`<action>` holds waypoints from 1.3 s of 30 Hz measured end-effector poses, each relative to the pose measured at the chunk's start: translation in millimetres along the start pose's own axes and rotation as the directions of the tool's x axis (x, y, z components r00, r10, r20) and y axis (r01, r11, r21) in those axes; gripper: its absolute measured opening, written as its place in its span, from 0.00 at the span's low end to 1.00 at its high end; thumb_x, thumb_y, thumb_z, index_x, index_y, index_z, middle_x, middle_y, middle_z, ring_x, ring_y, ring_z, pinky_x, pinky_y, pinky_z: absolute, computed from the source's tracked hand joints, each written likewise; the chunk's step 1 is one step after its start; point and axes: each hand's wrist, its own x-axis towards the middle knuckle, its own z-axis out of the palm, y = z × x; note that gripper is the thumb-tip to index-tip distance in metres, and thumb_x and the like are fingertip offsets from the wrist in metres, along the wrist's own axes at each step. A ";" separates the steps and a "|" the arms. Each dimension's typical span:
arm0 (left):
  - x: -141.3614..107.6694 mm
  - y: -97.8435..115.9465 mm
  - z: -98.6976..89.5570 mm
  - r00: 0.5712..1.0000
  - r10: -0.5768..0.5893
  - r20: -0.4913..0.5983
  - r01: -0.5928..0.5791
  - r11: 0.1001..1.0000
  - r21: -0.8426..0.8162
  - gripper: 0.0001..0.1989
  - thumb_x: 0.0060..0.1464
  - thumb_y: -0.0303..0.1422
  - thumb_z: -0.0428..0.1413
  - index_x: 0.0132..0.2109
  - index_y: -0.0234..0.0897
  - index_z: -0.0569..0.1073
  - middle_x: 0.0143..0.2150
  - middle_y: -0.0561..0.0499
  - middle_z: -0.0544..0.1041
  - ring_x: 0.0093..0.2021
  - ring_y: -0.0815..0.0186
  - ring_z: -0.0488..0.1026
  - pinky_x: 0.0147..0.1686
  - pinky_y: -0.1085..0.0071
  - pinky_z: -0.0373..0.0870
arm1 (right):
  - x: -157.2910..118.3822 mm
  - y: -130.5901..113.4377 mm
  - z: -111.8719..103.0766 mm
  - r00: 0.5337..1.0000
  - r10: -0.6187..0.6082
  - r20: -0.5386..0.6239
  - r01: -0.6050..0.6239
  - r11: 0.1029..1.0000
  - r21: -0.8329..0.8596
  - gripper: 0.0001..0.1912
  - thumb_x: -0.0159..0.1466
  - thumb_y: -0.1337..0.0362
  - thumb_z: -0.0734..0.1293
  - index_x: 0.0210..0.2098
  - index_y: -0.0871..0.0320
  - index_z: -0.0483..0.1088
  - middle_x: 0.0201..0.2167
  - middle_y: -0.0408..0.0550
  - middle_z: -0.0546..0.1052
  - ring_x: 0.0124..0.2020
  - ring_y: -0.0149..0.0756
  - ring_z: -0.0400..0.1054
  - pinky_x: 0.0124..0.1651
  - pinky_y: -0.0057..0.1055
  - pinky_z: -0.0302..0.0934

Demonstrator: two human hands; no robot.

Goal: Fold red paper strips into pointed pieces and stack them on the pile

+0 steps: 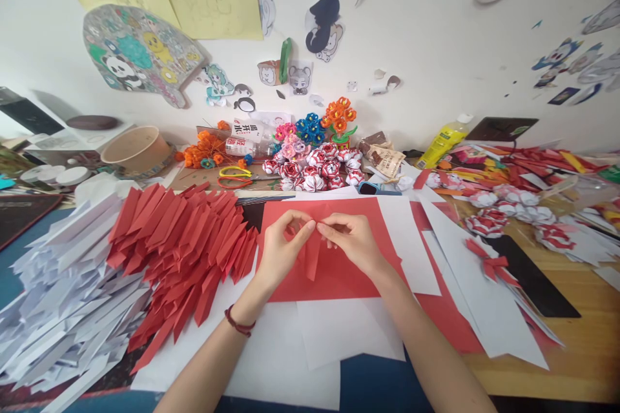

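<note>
- A wall (436, 51) hung with paper cutouts rises behind a crowded wooden worktop (593, 342).
- Far left, a heap of white folded strips (72, 297) fans out.
- Beside it lies a pile of red folded strips (179, 239).
- The left hand (287, 246) pinches the top of a red paper strip (313, 261) between thumb and fingers.
- That strip hangs between the hands, in front of a red sheet (281, 281).
- The right hand (352, 244) pinches the same upper end, thumbs nearly touching.
- Farther right, a yellow bottle (442, 143) leans behind loose white sheets (484, 290).
</note>
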 end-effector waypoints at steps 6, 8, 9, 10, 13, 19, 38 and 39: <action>-3.8 -2.5 1.4 0.999 -0.031 -0.026 0.030 0.999 -0.044 0.13 0.56 0.41 0.56 0.32 0.34 0.74 0.30 0.50 0.76 0.31 0.68 0.70 0.34 0.73 0.65 | -0.6 1.3 1.5 0.999 0.001 0.034 -0.001 1.000 -0.003 0.13 0.60 0.54 0.68 0.30 0.59 0.76 0.22 0.43 0.72 0.22 0.31 0.65 0.27 0.29 0.61; -4.7 -2.6 2.3 0.999 -0.030 -0.032 0.028 0.998 -0.057 0.13 0.56 0.41 0.57 0.32 0.34 0.74 0.30 0.50 0.76 0.31 0.68 0.70 0.34 0.73 0.65 | -0.4 0.8 1.3 0.999 0.011 0.048 -0.011 1.000 -0.002 0.13 0.60 0.54 0.68 0.29 0.59 0.75 0.22 0.43 0.72 0.21 0.31 0.65 0.27 0.30 0.61; -4.8 -2.5 2.6 0.999 -0.031 -0.030 0.029 0.998 -0.053 0.14 0.56 0.41 0.56 0.32 0.34 0.74 0.29 0.51 0.76 0.31 0.69 0.69 0.34 0.73 0.65 | -0.3 0.4 1.1 0.998 0.018 0.052 -0.018 1.000 0.000 0.14 0.60 0.54 0.68 0.29 0.59 0.75 0.22 0.43 0.72 0.21 0.31 0.65 0.27 0.29 0.60; -4.8 -2.4 2.8 0.999 -0.033 -0.026 0.032 0.999 -0.038 0.14 0.56 0.42 0.56 0.31 0.34 0.73 0.28 0.51 0.75 0.30 0.69 0.68 0.33 0.74 0.64 | -0.2 0.0 1.0 0.998 0.024 0.051 -0.024 1.000 0.002 0.13 0.60 0.54 0.69 0.28 0.59 0.75 0.22 0.43 0.72 0.22 0.31 0.65 0.27 0.29 0.60; -3.7 -2.4 2.8 0.999 -0.045 0.011 0.045 0.999 0.016 0.17 0.59 0.43 0.52 0.29 0.35 0.71 0.24 0.54 0.70 0.27 0.71 0.65 0.29 0.75 0.62 | -0.1 -0.8 1.0 0.999 0.028 0.028 -0.028 1.000 0.008 0.13 0.59 0.54 0.69 0.28 0.59 0.73 0.23 0.43 0.71 0.23 0.31 0.64 0.27 0.29 0.60; -2.5 -2.7 3.1 0.997 -0.003 0.071 0.000 0.999 0.034 0.16 0.60 0.44 0.50 0.31 0.36 0.68 0.25 0.55 0.68 0.26 0.72 0.63 0.28 0.76 0.60 | 0.5 3.5 2.6 1.000 0.021 0.012 -0.021 1.000 0.008 0.14 0.59 0.54 0.69 0.27 0.58 0.72 0.23 0.43 0.71 0.23 0.30 0.63 0.26 0.28 0.58; -4.5 -11.7 13.8 0.997 0.055 0.063 -0.064 0.986 0.152 0.21 0.60 0.46 0.48 0.26 0.36 0.64 0.22 0.57 0.64 0.23 0.73 0.59 0.25 0.75 0.55 | 3.2 12.6 8.1 0.981 -0.056 -0.187 0.067 0.996 0.054 0.15 0.58 0.52 0.69 0.27 0.59 0.72 0.22 0.42 0.69 0.23 0.30 0.60 0.26 0.28 0.55; -5.0 -12.0 14.5 0.996 0.054 0.077 -0.065 0.987 0.150 0.21 0.60 0.47 0.48 0.26 0.36 0.64 0.22 0.57 0.64 0.23 0.73 0.59 0.25 0.75 0.55 | 3.7 13.0 7.5 0.977 -0.063 -0.204 0.076 0.995 0.061 0.15 0.58 0.52 0.69 0.26 0.59 0.71 0.22 0.42 0.69 0.22 0.29 0.59 0.25 0.28 0.55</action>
